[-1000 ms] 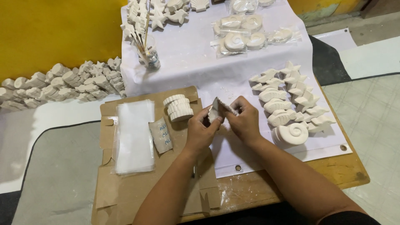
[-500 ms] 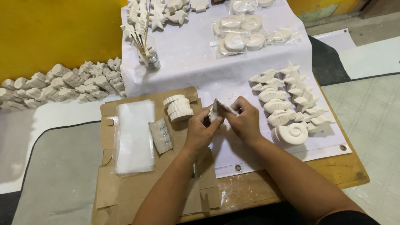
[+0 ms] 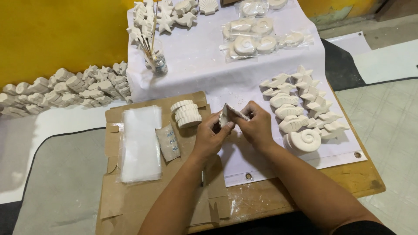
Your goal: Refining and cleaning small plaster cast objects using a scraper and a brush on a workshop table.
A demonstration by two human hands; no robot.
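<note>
Matt chalky plaster piece [image 3: 227,116]; glossy plastic bags [image 3: 140,143]; perhaps wooden table [image 3: 348,178].

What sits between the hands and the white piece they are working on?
Nothing visible. The left hand and the right hand both hold the small white plaster piece directly, raised above the white sheet.

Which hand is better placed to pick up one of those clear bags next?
Probably the left hand. The stack of clear bags lies on the cardboard on its side. Both hands pinch the small white plaster piece, but the right hand would have to cross over the left.
</note>
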